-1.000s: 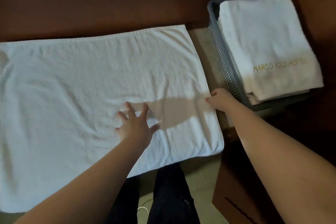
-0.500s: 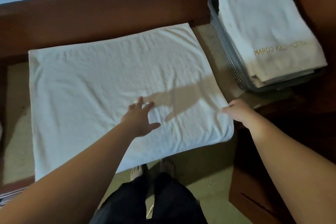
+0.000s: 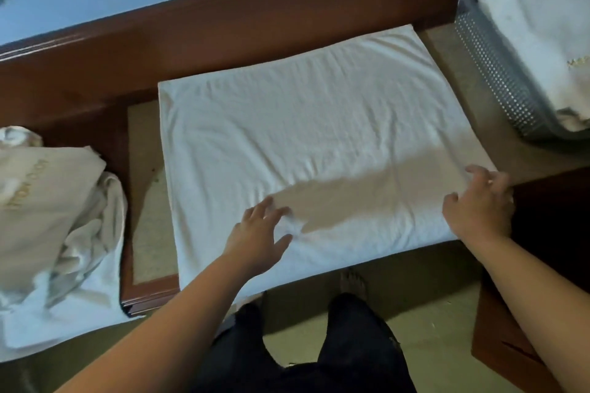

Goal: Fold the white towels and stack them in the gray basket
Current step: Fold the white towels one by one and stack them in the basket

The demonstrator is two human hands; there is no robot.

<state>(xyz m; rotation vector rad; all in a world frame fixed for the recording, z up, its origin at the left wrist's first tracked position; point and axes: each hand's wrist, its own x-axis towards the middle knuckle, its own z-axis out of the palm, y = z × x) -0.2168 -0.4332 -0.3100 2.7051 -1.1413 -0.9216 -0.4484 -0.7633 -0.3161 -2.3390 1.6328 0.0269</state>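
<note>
Head view: left hand (image 3: 258, 234) flat, fingers spread, pressing towel (image 3: 306, 143) near surface's front edge. Right hand (image 3: 480, 201) curled on its right edge, pinching it. Towel mid-surface, half-folded. Likely next: carry right edge leftward. Gray basket (image 3: 491, 60) at right end, already holds folded towels (image 3: 539, 19).

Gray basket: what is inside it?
Folded white towels are stacked in the gray basket, rising above its rim; gold lettering shows. Lower towels and the basket floor are covered.
</note>
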